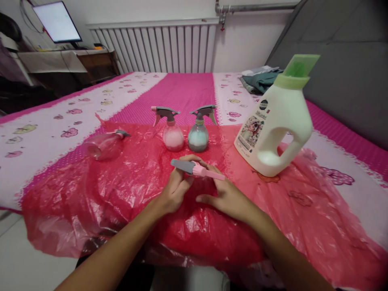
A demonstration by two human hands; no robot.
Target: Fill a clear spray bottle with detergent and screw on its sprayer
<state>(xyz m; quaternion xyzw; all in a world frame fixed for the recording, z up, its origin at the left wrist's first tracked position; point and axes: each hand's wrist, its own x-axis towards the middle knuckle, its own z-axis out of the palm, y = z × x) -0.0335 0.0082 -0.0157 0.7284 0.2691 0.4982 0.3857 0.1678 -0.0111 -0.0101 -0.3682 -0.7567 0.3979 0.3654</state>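
Observation:
Between my two hands is a grey and pink trigger spray head (198, 169), tilted slightly down to the right. My left hand (176, 192) is closed around its grey end, fingers curling behind it. At the pink end, my right hand (226, 196) has its thumb spread from its fingers, and the fingertips pass behind the spray head. Whether a bottle hangs beneath cannot be made out. Just beyond stand a pink spray bottle (173, 137) and a teal one (198, 136), both with grey trigger heads. A clear pinkish spray bottle (104, 145) lies on its side to the left.
Crumpled red plastic sheeting (121, 194) covers the near part of a bed with a pink patterned cover (188, 93). A large white detergent jug (274, 121) with a green cap stands at the right. Folded clothes (262, 79) lie farther back, near the grey headboard (345, 60).

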